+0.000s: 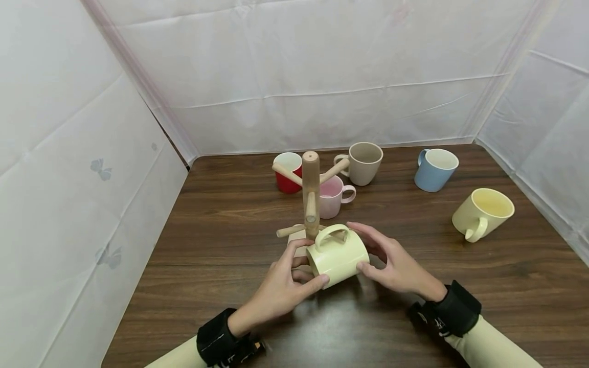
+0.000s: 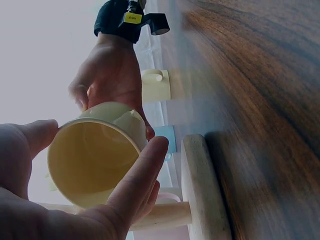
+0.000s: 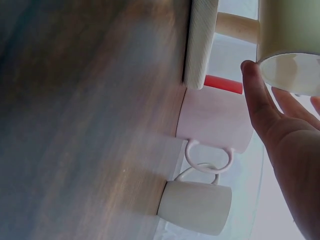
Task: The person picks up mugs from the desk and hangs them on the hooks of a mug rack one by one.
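Observation:
A pale yellow mug (image 1: 338, 260) is held on its side in front of a wooden mug tree (image 1: 311, 179), its handle (image 1: 332, 228) upward and its mouth toward the left. My left hand (image 1: 282, 283) grips the mouth end, thumb in front and fingers behind. At the base end, my right hand (image 1: 398, 263) holds the mug between its thumb and fingers. The left wrist view looks into the mug's hollow inside (image 2: 92, 160), the rim between thumb and fingers. In the right wrist view a fingertip (image 3: 248, 67) meets the base edge. The tree's lower pegs are partly hidden behind the mug.
Behind the tree stand a red mug (image 1: 288, 181), a pink mug (image 1: 330, 202) and a beige mug (image 1: 363, 166). A blue mug (image 1: 432, 176) and another yellow mug (image 1: 474, 214) are on the right. White sheeting (image 1: 299, 76) encloses the back and sides of the wooden table (image 1: 207, 245).

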A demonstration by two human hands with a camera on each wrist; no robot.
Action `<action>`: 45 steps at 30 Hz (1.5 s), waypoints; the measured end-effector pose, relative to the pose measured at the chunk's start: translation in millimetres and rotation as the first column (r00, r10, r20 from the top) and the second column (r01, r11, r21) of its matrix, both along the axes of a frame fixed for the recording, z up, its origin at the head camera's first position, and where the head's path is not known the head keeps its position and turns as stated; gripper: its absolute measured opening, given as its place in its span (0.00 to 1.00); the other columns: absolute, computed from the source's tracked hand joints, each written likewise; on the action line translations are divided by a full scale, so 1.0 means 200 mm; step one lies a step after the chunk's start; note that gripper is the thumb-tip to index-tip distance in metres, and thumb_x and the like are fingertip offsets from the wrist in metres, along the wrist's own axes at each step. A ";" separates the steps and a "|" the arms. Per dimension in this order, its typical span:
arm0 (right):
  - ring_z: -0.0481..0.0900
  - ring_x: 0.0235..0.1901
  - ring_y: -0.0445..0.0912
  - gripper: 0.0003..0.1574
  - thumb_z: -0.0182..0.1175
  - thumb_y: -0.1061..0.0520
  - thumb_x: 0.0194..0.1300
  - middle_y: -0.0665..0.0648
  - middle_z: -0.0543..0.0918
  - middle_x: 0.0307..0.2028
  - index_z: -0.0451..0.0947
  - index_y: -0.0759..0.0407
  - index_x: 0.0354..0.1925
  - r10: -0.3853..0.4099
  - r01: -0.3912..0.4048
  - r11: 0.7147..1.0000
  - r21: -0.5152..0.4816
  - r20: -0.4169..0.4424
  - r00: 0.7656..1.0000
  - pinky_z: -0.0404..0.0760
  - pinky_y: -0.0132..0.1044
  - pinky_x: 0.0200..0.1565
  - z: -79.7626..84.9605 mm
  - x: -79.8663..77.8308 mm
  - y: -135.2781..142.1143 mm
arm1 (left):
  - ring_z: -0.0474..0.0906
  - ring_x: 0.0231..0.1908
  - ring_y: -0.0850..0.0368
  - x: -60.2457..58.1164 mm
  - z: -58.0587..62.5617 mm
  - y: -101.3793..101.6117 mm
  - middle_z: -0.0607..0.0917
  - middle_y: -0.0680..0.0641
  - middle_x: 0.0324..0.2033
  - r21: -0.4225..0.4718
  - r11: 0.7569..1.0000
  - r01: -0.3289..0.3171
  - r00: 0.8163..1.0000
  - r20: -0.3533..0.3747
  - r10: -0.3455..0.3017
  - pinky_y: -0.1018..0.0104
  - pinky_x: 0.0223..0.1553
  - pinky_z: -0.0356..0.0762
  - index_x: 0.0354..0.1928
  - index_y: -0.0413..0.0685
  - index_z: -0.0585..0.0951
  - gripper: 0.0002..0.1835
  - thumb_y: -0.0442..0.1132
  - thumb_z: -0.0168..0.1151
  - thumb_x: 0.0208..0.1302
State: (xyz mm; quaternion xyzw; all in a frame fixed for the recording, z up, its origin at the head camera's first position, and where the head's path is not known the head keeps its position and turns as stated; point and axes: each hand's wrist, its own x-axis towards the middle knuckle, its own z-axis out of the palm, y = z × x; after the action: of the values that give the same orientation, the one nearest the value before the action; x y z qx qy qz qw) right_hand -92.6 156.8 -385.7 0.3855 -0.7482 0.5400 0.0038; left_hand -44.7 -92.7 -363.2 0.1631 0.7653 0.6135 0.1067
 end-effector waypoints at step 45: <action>0.70 0.55 0.49 0.37 0.57 0.64 0.62 0.58 0.67 0.62 0.57 0.59 0.67 0.083 -0.094 0.993 0.069 0.149 0.985 0.75 0.53 0.48 -0.03 -0.12 -0.02 | 0.80 0.28 0.65 -0.08 -0.23 -0.03 0.84 0.51 0.34 -0.200 0.975 -0.095 0.993 -0.089 0.078 0.64 0.29 0.79 0.60 0.65 0.60 0.36 0.62 0.63 0.52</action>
State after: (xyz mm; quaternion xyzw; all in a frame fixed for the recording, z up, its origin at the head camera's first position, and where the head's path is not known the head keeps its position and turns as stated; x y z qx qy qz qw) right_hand -116.5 152.5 -392.6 0.3779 -0.7484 0.5377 -0.0896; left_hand -60.8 -98.6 -408.6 0.1426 0.8342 0.5287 0.0651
